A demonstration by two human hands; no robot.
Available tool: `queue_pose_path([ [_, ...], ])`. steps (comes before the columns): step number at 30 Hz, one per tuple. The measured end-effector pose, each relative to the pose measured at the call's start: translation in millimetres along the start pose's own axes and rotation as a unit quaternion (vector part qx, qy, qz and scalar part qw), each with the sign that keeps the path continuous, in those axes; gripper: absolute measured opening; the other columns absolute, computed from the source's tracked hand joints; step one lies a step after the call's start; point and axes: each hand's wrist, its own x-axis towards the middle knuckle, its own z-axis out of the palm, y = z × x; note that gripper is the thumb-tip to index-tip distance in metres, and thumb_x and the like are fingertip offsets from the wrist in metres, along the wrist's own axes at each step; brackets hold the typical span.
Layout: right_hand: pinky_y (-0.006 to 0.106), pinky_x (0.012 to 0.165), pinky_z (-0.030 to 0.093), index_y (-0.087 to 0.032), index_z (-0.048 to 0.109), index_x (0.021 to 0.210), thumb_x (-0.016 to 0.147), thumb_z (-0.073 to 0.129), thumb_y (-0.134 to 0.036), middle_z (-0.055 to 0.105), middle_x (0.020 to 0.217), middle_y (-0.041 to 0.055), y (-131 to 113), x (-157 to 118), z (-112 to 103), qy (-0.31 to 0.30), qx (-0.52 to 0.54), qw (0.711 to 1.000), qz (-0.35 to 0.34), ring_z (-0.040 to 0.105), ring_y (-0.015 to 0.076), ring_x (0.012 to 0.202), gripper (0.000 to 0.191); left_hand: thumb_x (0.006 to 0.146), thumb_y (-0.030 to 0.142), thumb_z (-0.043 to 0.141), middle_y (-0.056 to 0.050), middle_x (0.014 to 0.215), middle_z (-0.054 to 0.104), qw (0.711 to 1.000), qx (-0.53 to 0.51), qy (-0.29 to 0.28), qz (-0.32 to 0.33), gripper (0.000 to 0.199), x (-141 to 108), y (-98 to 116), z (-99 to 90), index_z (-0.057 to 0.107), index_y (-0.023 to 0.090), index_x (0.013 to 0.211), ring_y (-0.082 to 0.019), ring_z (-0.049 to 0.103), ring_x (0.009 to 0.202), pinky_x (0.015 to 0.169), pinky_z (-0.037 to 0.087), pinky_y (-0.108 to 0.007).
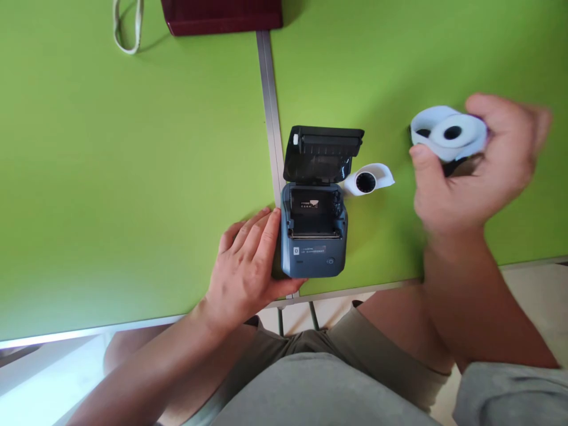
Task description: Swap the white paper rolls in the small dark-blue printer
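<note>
A dark blue label printer (pixel 314 258) stands near the table's front edge with its black lid (pixel 322 157) raised. Its inner compartment shows no roll. My left hand (pixel 248 260) rests against the printer's left side, fingers along it and thumb at its front. Over the table at the right, my right hand (pixel 483 160) holds a white paper roll (pixel 465 129) with a loose curled strip between thumb and fingers. A second white roll (pixel 355 183) with a black core and a loose end lies beside the printer's right side.
The green table (pixel 133 177) has a metal seam (pixel 268 89) running front to back, left of the printer. At the back are a dark red box (pixel 222 15) and a white cord loop (pixel 116 26). My legs are below the front edge.
</note>
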Motion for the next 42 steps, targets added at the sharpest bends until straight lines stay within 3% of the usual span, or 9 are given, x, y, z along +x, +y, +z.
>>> queue_pose_path([
  [5,0.044,0.081,0.057,-0.038,0.068,0.107,0.079,0.080,-0.039,0.063,0.095,0.0019,-27.4,-5.9,-5.1,0.007,0.177,0.983,0.051,0.067,0.0236,0.090,0.030,0.094,0.072,0.053,-0.024,0.144,0.063,1.000,-0.006,0.001,-0.002,0.099,-0.3,0.0,-0.2,0.024,0.006,0.162,-0.037,0.060,0.135,0.111,0.040,-0.046],
  [9,0.042,0.075,0.063,-0.033,0.063,0.097,0.077,0.083,-0.053,0.065,0.102,0.0011,-48.8,-23.7,2.4,-0.100,0.339,0.928,0.115,0.070,0.0214,0.084,0.034,0.093,0.074,0.052,-0.024,0.144,0.062,1.000,-0.006,-0.003,-0.004,0.099,-0.1,-0.1,-0.5,0.025,0.007,0.162,-0.036,0.060,0.135,0.111,0.041,-0.046],
  [14,0.029,0.046,0.045,-0.033,0.060,0.109,0.079,0.080,-0.058,0.068,0.090,-0.0001,-54.7,-39.9,7.6,-0.125,0.354,0.897,0.235,0.060,0.0153,0.060,0.043,0.092,0.076,0.052,-0.026,0.144,0.062,1.000,0.001,-0.011,-0.006,0.101,-2.0,-0.2,-0.1,0.030,0.004,0.158,-0.037,0.059,0.136,0.112,0.039,-0.046],
  [18,0.027,0.038,0.039,-0.040,0.058,0.115,0.080,0.079,-0.059,0.069,0.094,-0.0010,-51.9,-38.1,7.5,-0.090,0.377,0.892,0.233,0.062,0.0165,0.061,0.045,0.094,0.075,0.049,-0.026,0.142,0.063,1.000,-0.001,-0.007,-0.005,0.097,-2.2,0.0,-0.2,0.034,0.002,0.156,-0.036,0.060,0.135,0.112,0.039,-0.045],
  [23,0.027,0.043,0.049,-0.045,0.056,0.128,0.091,0.056,-0.063,0.072,0.110,0.0028,-37.4,-23.3,0.6,-0.186,0.461,0.827,0.264,0.074,0.0232,0.099,0.041,0.096,0.073,0.047,-0.025,0.143,0.063,1.000,0.004,-0.001,-0.006,0.094,-0.9,0.4,-0.6,0.031,0.004,0.158,-0.035,0.060,0.135,0.112,0.040,-0.045],
  [27,0.026,0.063,0.062,-0.051,0.064,0.121,0.080,0.067,-0.031,0.072,0.124,-0.0055,-28.8,-8.6,-9.8,-0.199,0.444,0.797,0.358,0.069,0.0188,0.125,0.046,0.094,0.074,0.050,-0.026,0.143,0.063,1.000,0.004,-0.003,-0.004,0.096,-1.6,-0.2,0.0,0.032,0.003,0.157,-0.036,0.060,0.135,0.112,0.039,-0.045],
  [31,0.009,0.053,0.055,-0.050,0.073,0.106,0.074,0.070,-0.017,0.076,0.104,-0.0143,-28.8,1.0,-8.6,-0.082,0.523,0.780,0.334,0.073,0.0057,0.106,0.046,0.093,0.076,0.050,-0.027,0.144,0.061,1.000,0.001,-0.003,-0.004,0.098,-2.1,-0.9,0.3,0.033,0.002,0.157,-0.037,0.059,0.135,0.112,0.037,-0.045],
  [36,0.009,0.056,0.060,-0.044,0.077,0.093,0.070,0.080,-0.026,0.078,0.098,-0.0144,-31.5,0.0,-4.4,-0.044,0.550,0.768,0.324,0.076,0.0073,0.095,0.028,0.091,0.075,0.053,-0.027,0.144,0.061,1.000,-0.013,0.005,-0.005,0.101,-1.6,0.3,1.4,0.032,0.002,0.158,-0.038,0.060,0.135,0.113,0.037,-0.045],
  [42,0.022,0.081,0.070,-0.031,0.069,0.120,0.091,0.074,-0.027,0.069,0.107,-0.0003,-59.2,-25.9,-9.0,-0.202,0.642,0.725,0.145,0.076,0.0123,0.100,0.030,0.090,0.071,0.059,-0.022,0.140,0.061,0.982,-0.161,0.090,-0.037,0.095,-4.9,-3.0,-4.6,0.037,0.010,0.159,-0.034,0.060,0.128,0.104,0.047,-0.044],
])
